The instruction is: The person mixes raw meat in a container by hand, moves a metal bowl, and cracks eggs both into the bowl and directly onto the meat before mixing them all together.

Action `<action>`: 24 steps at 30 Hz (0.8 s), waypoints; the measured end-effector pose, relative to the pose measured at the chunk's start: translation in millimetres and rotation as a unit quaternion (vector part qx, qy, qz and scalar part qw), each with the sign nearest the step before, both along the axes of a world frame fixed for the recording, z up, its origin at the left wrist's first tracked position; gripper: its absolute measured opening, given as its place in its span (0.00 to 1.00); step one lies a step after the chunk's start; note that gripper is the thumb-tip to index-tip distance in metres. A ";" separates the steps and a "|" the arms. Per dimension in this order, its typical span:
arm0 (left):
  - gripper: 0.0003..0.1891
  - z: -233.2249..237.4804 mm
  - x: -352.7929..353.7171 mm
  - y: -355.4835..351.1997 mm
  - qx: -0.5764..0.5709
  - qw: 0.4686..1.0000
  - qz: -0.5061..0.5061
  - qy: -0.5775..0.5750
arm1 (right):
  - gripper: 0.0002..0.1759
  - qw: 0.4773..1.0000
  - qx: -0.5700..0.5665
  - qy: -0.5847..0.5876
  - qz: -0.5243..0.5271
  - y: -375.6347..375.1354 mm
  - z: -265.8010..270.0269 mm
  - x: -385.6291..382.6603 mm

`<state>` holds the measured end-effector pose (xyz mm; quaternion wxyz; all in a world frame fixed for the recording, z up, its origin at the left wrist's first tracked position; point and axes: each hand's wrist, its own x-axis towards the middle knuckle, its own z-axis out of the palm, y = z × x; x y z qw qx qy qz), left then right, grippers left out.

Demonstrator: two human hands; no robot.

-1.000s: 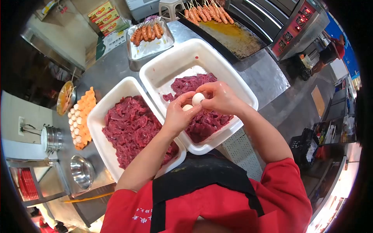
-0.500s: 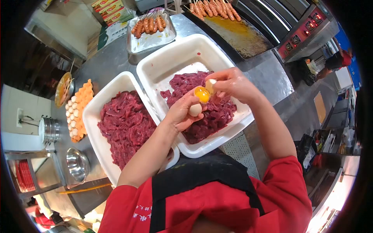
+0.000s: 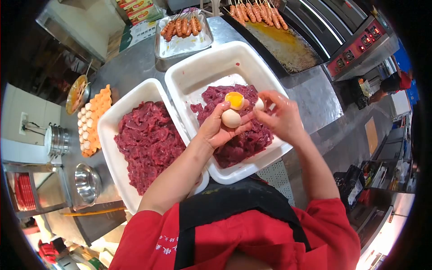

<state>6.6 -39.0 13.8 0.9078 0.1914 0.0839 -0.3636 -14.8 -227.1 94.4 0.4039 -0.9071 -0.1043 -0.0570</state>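
My left hand (image 3: 215,129) is closed around two things above the right-hand tub (image 3: 186,74). Between its thumb and fingers sits a cracked eggshell half with yolk (image 3: 234,100), its opening turned up. Just below that, a whole egg (image 3: 231,118) rests against the fingers. My right hand (image 3: 284,116) pinches a pale piece of eggshell (image 3: 259,104) a little to the right, apart from the yolk. Sliced raw red meat (image 3: 238,150) lies in the tub under both hands, partly hidden by them.
A second white tub (image 3: 109,135) of raw meat (image 3: 146,139) adjoins on the left. Beyond it are an orange egg tray (image 3: 102,103) with eggs and a steel bowl (image 3: 87,184). Sausages on sticks fill a metal pan (image 3: 183,49) and line a griddle (image 3: 288,47) at the back.
My right hand has drawn away to the right with its eggshell piece. The yolk-filled half in my left hand has tipped slightly, and the whole egg shows more fully. The view has shifted a little.
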 end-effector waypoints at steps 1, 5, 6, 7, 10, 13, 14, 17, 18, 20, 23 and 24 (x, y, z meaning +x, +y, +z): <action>0.24 0.3 0.7 1.0 -0.001 0.999 -0.007 -0.031 | 0.16 0.999 0.011 -0.009 -0.030 0.6 -10.9 -7.9; 0.25 -4.9 0.8 2.1 0.014 0.998 -0.029 -0.052 | 0.23 0.989 0.130 0.019 -0.073 13.5 -48.6 -24.6; 0.25 -2.0 -1.0 2.1 -0.008 0.999 -0.027 -0.043 | 0.23 0.988 0.130 0.018 -0.077 14.0 -47.4 -24.9; 0.25 -0.5 -2.3 2.1 -0.030 0.999 -0.025 -0.033 | 0.23 0.995 0.068 -0.055 -0.054 13.6 -45.6 -25.4; 0.24 0.7 -2.3 4.6 -0.035 0.998 -0.043 -0.022 | 0.18 0.995 0.007 -0.095 -0.013 7.0 -37.3 -20.7; 0.23 0.7 2.6 7.2 0.013 0.999 -0.041 -0.014 | 0.18 0.950 0.264 0.147 -0.076 5.5 -33.3 -4.5; 0.23 0.3 4.0 7.5 0.044 0.998 -0.042 -0.029 | 0.18 0.950 0.265 0.146 -0.080 10.1 -39.3 -0.8; 0.26 9.4 5.3 9.5 0.088 0.993 -0.051 -0.064 | 0.20 0.794 0.533 0.272 -0.106 26.9 -48.1 7.9; 0.27 11.5 5.2 10.5 0.119 0.988 -0.054 -0.079 | 0.20 0.793 0.535 0.273 -0.106 29.3 -53.6 9.8; 0.26 16.4 5.9 11.2 0.160 0.980 -0.066 -0.097 | 0.19 0.791 0.544 0.247 -0.130 32.7 -69.5 14.0; 0.26 21.6 7.2 9.8 0.243 0.958 -0.094 -0.123 | 0.17 0.738 0.587 0.294 -0.155 37.6 -68.2 14.0; 0.26 25.1 7.2 8.7 0.288 0.942 -0.109 -0.131 | 0.17 0.735 0.591 0.293 -0.160 39.2 -72.5 13.9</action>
